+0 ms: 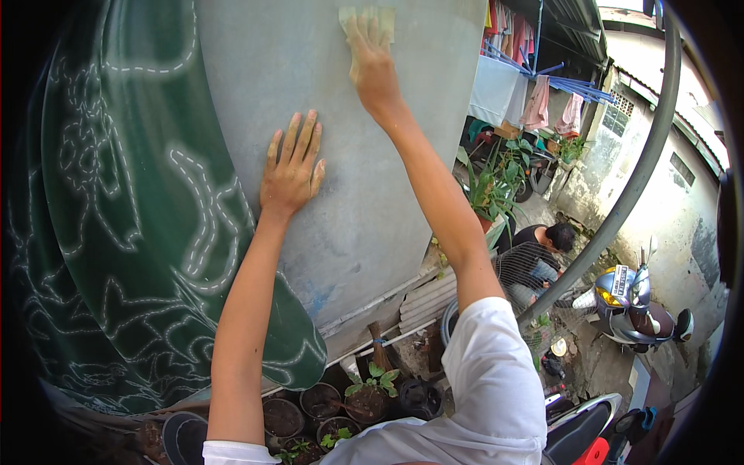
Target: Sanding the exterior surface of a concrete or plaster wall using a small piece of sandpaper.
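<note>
My right hand (374, 71) is stretched up high against a smooth grey wall panel (271, 62). Its fingers press a pale yellow, roughly square sheet of sandpaper (390, 26) flat on the surface. Lower and to the left, my left hand (291, 172) lies on the same panel with its fingers extended and holds nothing. Pale dust coats the fingers of my left hand. Darker smudges and a bluish patch mark the panel below it.
A dark green patterned cloth (155, 194) hangs along the left. Potted plants (372, 399) stand at the panel's foot. To the right are a grey pole (620, 209), a crouching person (535, 256), a parked scooter (632, 302) and a laundry rack (542, 74).
</note>
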